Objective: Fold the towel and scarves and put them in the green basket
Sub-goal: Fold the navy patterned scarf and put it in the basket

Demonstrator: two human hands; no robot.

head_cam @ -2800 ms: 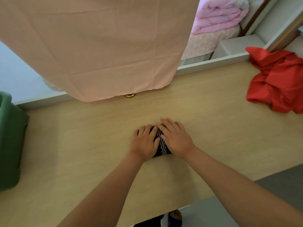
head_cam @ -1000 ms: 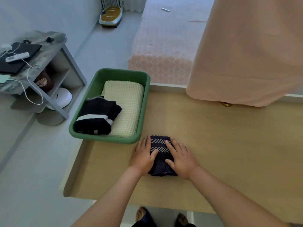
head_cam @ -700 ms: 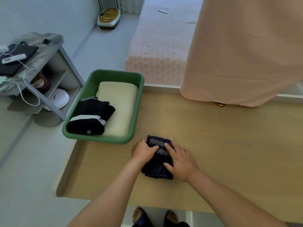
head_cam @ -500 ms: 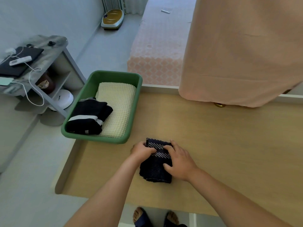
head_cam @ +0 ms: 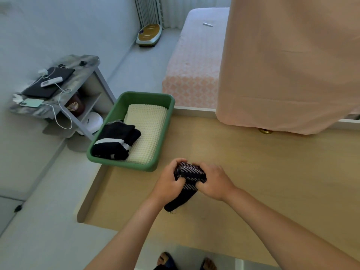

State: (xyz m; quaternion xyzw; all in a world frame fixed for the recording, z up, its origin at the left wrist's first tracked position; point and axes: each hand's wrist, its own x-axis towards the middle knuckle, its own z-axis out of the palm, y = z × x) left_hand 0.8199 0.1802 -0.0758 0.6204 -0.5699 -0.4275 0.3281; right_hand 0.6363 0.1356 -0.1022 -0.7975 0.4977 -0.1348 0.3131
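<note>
A folded dark scarf with pale stripes (head_cam: pixel 190 177) is lifted off the wooden table (head_cam: pixel 263 172), its lower end hanging down. My left hand (head_cam: pixel 168 182) grips its left side and my right hand (head_cam: pixel 214 181) grips its right side, fingers curled round the fabric. The green basket (head_cam: pixel 116 112) stands at the table's left end, just left of and beyond my hands. Inside it lie a folded cream towel (head_cam: pixel 149 131) and a folded black scarf with white stripes (head_cam: pixel 115 142).
A large peach cloth (head_cam: pixel 282 65) hangs over the table's far right side. A grey side shelf (head_cam: pixel 58 90) with a laptop, phone and cables stands left of the basket. A bed (head_cam: pixel 196 61) lies beyond the table. The table's left edge is near the basket.
My hands went from pressing flat on the folded scarf to curling round it, and they have lifted it off the table. The view turned left, bringing the basket into sight.
</note>
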